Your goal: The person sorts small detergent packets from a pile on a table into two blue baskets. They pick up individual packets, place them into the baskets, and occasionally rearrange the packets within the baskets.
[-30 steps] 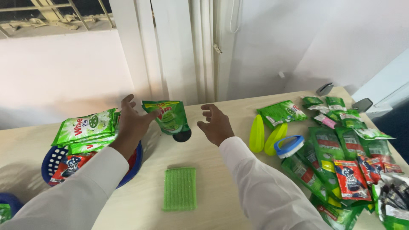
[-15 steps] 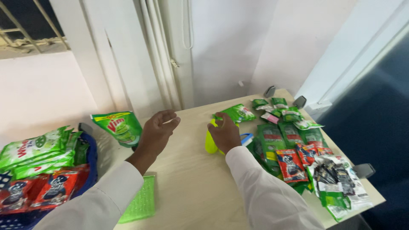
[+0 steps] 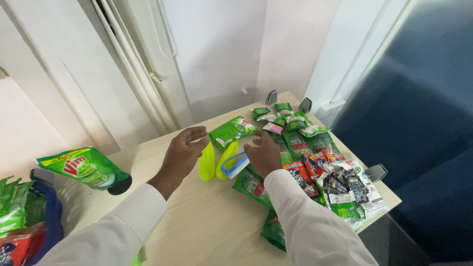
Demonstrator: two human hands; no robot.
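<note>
My left hand (image 3: 181, 153) hovers open above the wooden table (image 3: 207, 221), just left of two yellow-green plastic pieces (image 3: 216, 158) lying side by side. My right hand (image 3: 263, 155) rests with fingers spread over a blue-and-white brush (image 3: 233, 166) and the edge of a spread of green sachets (image 3: 300, 143). Neither hand grips anything. A green packet (image 3: 231, 131) lies just beyond the plastic pieces.
A green pouch with a black cap (image 3: 86, 169) stands at the left. A blue basket (image 3: 47, 216) with green and red packets sits at the far left edge. Black-and-red sachets (image 3: 340, 184) lie near the table's right corner. A white wall and door frame rise behind.
The view has swung right. Both hands moved from the green pouch towards the yellow-green pieces and sachets; the pouch now stands alone at the left.
</note>
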